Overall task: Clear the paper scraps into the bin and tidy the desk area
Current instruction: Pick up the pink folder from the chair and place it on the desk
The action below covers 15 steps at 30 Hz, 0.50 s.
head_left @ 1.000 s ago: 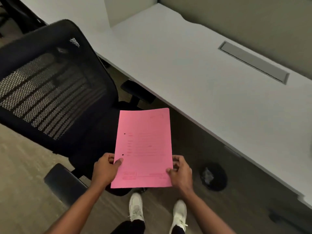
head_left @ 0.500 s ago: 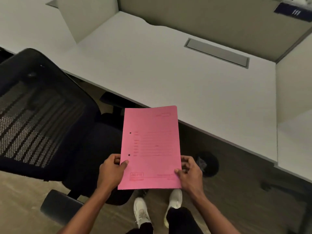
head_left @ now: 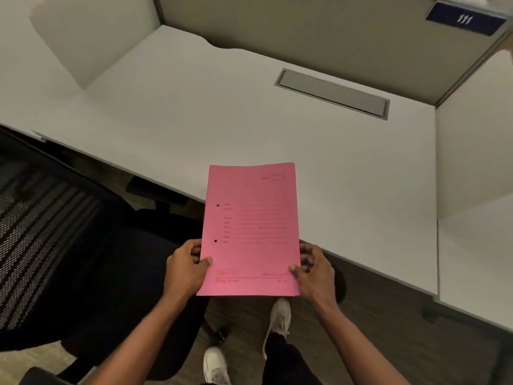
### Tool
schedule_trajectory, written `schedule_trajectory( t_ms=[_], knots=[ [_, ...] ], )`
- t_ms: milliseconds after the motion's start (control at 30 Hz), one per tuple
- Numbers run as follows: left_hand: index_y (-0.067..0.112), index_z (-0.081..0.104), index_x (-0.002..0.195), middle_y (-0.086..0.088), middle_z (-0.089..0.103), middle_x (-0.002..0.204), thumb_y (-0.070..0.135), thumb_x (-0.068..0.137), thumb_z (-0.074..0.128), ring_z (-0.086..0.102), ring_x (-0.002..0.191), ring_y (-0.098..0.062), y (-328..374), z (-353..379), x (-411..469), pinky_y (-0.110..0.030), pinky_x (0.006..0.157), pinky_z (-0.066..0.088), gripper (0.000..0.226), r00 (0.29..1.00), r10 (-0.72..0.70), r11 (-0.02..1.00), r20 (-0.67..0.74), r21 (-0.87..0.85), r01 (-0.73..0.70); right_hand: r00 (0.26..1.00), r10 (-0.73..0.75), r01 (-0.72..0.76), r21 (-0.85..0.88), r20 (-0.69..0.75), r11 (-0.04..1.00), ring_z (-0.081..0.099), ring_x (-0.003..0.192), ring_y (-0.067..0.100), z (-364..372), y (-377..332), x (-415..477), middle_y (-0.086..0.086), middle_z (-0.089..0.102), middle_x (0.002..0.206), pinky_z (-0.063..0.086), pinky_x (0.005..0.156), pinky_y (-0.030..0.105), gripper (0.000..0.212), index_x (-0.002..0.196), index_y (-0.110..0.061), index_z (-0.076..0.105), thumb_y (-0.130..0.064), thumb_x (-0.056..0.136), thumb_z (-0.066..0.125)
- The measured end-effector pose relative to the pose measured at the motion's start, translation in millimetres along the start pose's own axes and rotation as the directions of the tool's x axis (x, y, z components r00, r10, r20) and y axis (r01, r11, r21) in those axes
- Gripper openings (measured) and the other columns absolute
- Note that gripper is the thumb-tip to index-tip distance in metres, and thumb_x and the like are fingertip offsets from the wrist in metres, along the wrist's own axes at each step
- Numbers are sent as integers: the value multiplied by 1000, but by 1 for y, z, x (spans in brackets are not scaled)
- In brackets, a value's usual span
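Note:
A pink file folder (head_left: 251, 229) with printed lines and two punch holes hangs flat in front of me, its far half over the front edge of the white desk (head_left: 222, 120). My left hand (head_left: 186, 269) grips its lower left edge, thumb on top. My right hand (head_left: 313, 269) grips the lower right edge the same way. A dark round bin (head_left: 341, 284) on the floor under the desk edge is mostly hidden behind my right hand. No paper scraps show on the desk.
A black mesh office chair (head_left: 55, 245) stands at the left, its seat close to my left hand. A grey cable flap (head_left: 331, 93) is set in the desk's back. Beige partitions enclose the desk; a blue sign (head_left: 465, 19) hangs at top right. My white shoes (head_left: 279, 318) are below.
I have stepped forward and turned right toward the desk. The folder, held in both hands throughout, now reaches over the desk edge; the chair has slid left and the bin is hidden.

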<state>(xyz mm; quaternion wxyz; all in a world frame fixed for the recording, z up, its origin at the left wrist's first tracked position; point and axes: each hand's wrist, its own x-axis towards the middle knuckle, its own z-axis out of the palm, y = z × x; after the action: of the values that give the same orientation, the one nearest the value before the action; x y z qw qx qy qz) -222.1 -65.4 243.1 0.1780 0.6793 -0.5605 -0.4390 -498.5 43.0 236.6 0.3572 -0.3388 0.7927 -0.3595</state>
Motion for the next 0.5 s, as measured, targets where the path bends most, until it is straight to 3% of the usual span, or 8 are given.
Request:
schedule_trajectory(
  t_ms=[167, 333, 500],
  knots=[
    [20, 64, 138, 5, 74, 112, 13, 94, 79, 74, 94, -9, 49, 34, 32, -36, 78, 67, 47, 999, -3, 1000, -35, 25, 4, 999, -17, 17, 6, 36, 1000, 75, 84, 8, -33, -6, 63, -14, 68, 109, 63, 64, 20, 41, 125, -32, 52, -19, 95, 76],
    [15, 66, 138, 3, 76, 112, 10, 94, 79, 73, 95, -11, 91, 68, 65, -35, 81, 66, 46, 997, -13, 1000, -72, -2, 13, 996, -60, 60, -2, 63, 998, 73, 89, -4, -68, -14, 119, -21, 68, 109, 59, 62, 12, 40, 124, -35, 53, -26, 93, 78],
    [18, 63, 141, 3, 75, 117, 13, 96, 78, 74, 96, -12, 125, 93, 89, -32, 76, 65, 48, 997, 6, 1000, -70, -22, -7, 997, -65, 67, -64, 33, 996, 70, 85, 2, -98, -29, 162, -24, 66, 104, 52, 58, 7, 42, 121, -33, 53, -23, 91, 81]
  ],
)
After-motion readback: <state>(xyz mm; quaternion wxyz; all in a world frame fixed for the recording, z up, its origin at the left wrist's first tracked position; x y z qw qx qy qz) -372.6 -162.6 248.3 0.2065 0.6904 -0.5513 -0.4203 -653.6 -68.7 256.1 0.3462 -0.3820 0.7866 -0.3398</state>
